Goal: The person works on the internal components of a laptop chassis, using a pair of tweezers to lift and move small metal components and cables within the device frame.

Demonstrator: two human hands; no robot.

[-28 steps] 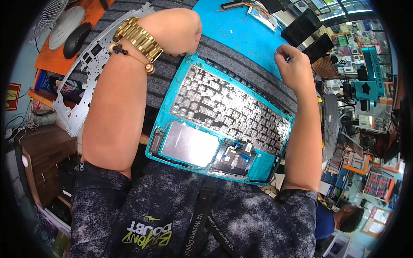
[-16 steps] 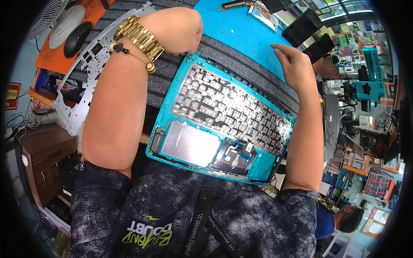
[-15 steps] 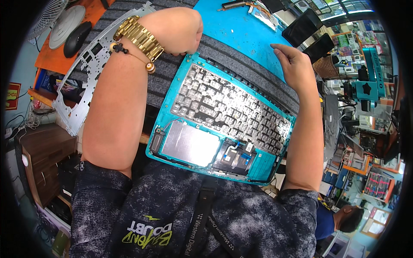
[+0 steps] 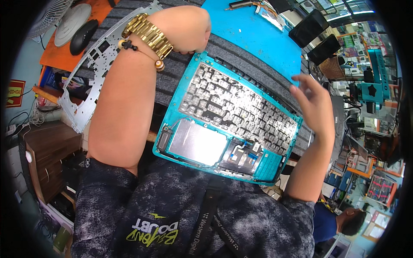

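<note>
A teal laptop top case (image 4: 174,105) lies inner side up close to my body, its long far edge slanting down to the right. Silvery keyboard backing (image 4: 236,105) fills its far part; a bare metal plate (image 4: 198,142) and the dark touchpad underside (image 4: 241,157) take the near part. At the far left corner of the case my left hand (image 4: 189,31) is curled closed, its fingertips mostly hidden; what they hold cannot be made out. Beyond the right edge my right hand (image 4: 317,103) hovers apart from the case, fingers apart, slightly blurred, nothing visible in it.
A perforated metal sheet (image 4: 92,77) lies left of my left forearm. Grey ribbed matting (image 4: 241,60) and a blue mat (image 4: 254,38) cover the bench. Two dark phones (image 4: 309,26) stand far right. A black mouse (image 4: 84,37) lies far left. Another person (image 4: 329,221) is at lower right.
My right hand has moved right and nearer to me, and its fingers have spread. The left hand keeps its place at the case corner; the whole view has shifted slightly.
</note>
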